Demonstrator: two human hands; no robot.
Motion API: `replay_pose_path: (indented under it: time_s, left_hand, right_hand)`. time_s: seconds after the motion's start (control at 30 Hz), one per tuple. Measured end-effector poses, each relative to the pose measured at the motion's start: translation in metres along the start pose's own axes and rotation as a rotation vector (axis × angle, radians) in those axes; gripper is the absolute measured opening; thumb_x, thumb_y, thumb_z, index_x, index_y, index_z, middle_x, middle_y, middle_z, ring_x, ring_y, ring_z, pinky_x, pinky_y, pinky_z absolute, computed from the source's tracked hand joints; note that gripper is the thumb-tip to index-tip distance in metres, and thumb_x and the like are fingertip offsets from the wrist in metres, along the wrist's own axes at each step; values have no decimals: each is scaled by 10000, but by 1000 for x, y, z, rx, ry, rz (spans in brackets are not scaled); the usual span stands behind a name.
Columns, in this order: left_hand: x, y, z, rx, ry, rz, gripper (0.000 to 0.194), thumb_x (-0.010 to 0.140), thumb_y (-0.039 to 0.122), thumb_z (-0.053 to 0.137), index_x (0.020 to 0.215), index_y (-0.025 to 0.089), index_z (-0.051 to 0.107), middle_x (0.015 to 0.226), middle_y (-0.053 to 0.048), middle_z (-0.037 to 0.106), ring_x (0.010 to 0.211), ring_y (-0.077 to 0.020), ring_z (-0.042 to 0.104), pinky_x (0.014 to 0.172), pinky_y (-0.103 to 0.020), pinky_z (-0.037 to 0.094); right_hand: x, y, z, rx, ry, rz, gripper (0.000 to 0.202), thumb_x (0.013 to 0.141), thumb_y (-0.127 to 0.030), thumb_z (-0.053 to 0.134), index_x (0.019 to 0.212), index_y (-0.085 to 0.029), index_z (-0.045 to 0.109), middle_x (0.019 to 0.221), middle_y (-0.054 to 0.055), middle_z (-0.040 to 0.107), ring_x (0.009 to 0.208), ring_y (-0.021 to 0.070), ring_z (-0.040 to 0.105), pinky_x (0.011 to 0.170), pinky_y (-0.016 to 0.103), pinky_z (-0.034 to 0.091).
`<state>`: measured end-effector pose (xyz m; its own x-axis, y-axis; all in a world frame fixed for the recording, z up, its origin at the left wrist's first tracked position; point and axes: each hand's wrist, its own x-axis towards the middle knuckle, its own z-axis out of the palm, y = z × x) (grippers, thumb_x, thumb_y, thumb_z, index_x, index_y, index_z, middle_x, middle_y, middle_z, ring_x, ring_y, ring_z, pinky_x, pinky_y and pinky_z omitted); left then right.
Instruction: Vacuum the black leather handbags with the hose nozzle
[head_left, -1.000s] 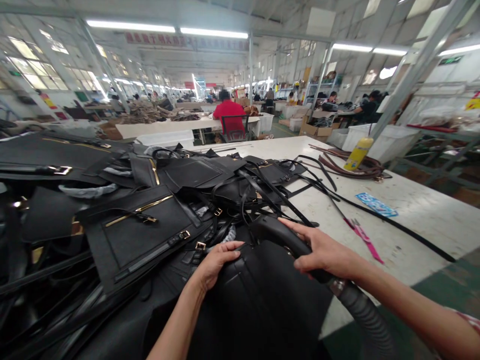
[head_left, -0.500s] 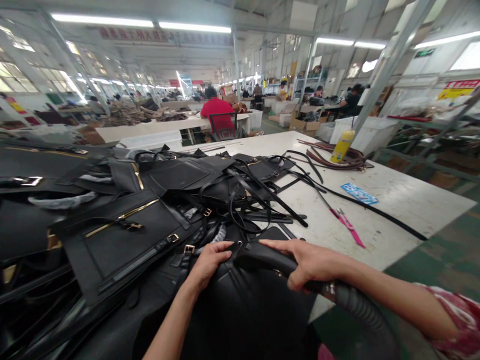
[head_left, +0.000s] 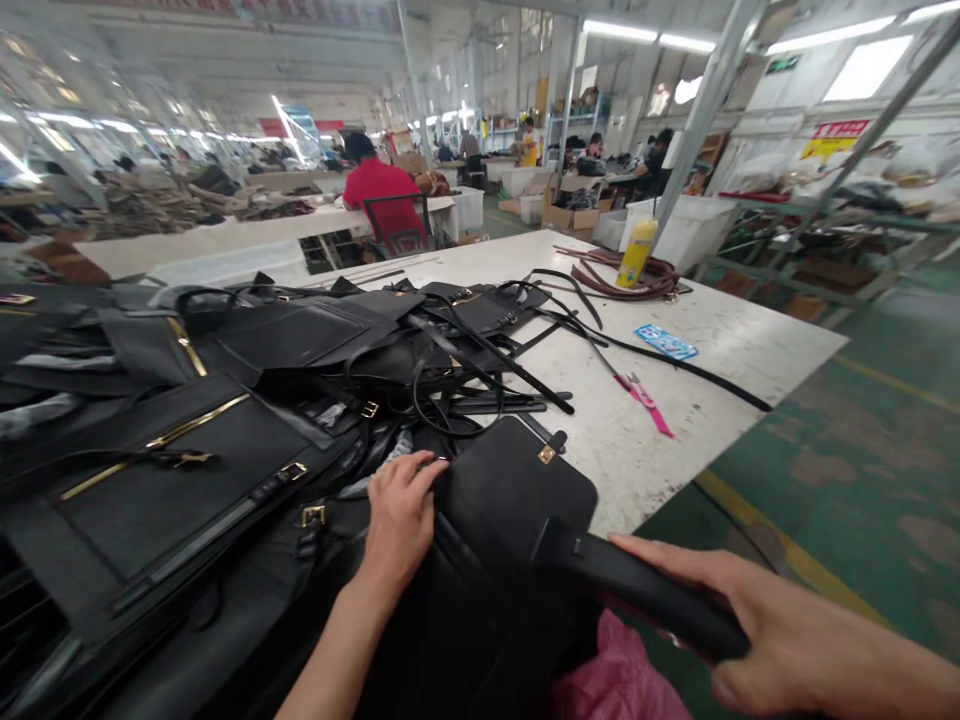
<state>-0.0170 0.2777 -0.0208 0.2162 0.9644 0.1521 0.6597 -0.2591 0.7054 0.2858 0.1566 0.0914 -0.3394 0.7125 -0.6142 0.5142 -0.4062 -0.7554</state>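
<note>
A black leather bag [head_left: 510,480] lies in front of me, its flap with a small gold clasp spread toward the table's edge. My left hand [head_left: 403,510] has its fingers curled on the bag's upper left edge, and the fingertips are pinched there. My right hand [head_left: 757,620] is wrapped round a black handheld nozzle [head_left: 637,585] at the lower right. The nozzle's flat tip is over the lower right part of the flap; whether it touches cannot be made out.
Black bags [head_left: 165,450] with gold zips are piled at left. On the white table [head_left: 720,370] are pink-handled snips [head_left: 646,400], a blue card [head_left: 666,342], straps and a yellow can [head_left: 637,254]. A person in red [head_left: 382,195] sits beyond.
The nozzle in my right hand has moved right and down, uncovering the flap and clasp. My left hand has shifted slightly left with its fingers more curled. The view has turned right.
</note>
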Motion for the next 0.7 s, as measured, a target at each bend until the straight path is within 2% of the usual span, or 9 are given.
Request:
replay_pose_path:
  time_s: [0.07, 0.13, 0.2, 0.37, 0.57, 0.7]
  left_hand:
    - [-7, 21, 2, 167, -180, 207, 303, 756, 141, 458, 993, 275, 590, 1124, -39, 540, 1075, -222, 430, 931, -407, 294]
    - [-9, 37, 5, 192, -404, 243, 255, 735, 162, 514, 954, 272, 587, 1058, -20, 536, 968, -184, 478, 844, -330, 356]
    - [-5, 44, 8, 206, -537, 218, 215, 686, 186, 577, 886, 265, 593, 980, 0, 522, 896, -165, 493, 778, -288, 371]
    - [8, 40, 15, 252, -597, 234, 52, 689, 263, 577, 728, 257, 611, 842, 18, 497, 793, -139, 487, 660, -252, 342]
    - [10, 40, 19, 306, -618, 280, 155, 692, 154, 469, 697, 236, 600, 779, 12, 494, 701, -116, 475, 601, -251, 310]
    - [9, 41, 21, 312, -581, 239, 66, 677, 223, 516, 695, 220, 579, 782, 7, 486, 695, -129, 470, 579, -259, 298]
  right_hand:
    - [-3, 3, -1, 12, 43, -4, 922, 531, -39, 521, 1364, -313, 239, 775, -41, 568, 523, 96, 426, 392, 158, 281]
    - [-4, 6, -1, 10, 62, -2, 937, 536, -33, 517, 1371, -323, 208, 772, -49, 576, 521, 95, 416, 399, 162, 276]
    - [-5, 10, -1, -4, 82, -8, 949, 531, -19, 514, 1369, -338, 204, 784, -56, 582, 548, 100, 424, 423, 166, 289]
    - [-4, 20, 1, -12, 85, 11, 963, 524, 4, 483, 1370, -349, 188, 711, -67, 558, 502, 92, 396, 402, 172, 270]
    - [0, 28, 3, -50, 123, 13, 962, 506, 11, 465, 1354, -372, 222, 728, -53, 575, 507, 106, 423, 411, 185, 297]
    - [2, 27, 6, -85, 142, 20, 953, 505, 5, 465, 1351, -370, 236, 825, -39, 611, 512, 103, 447, 421, 188, 305]
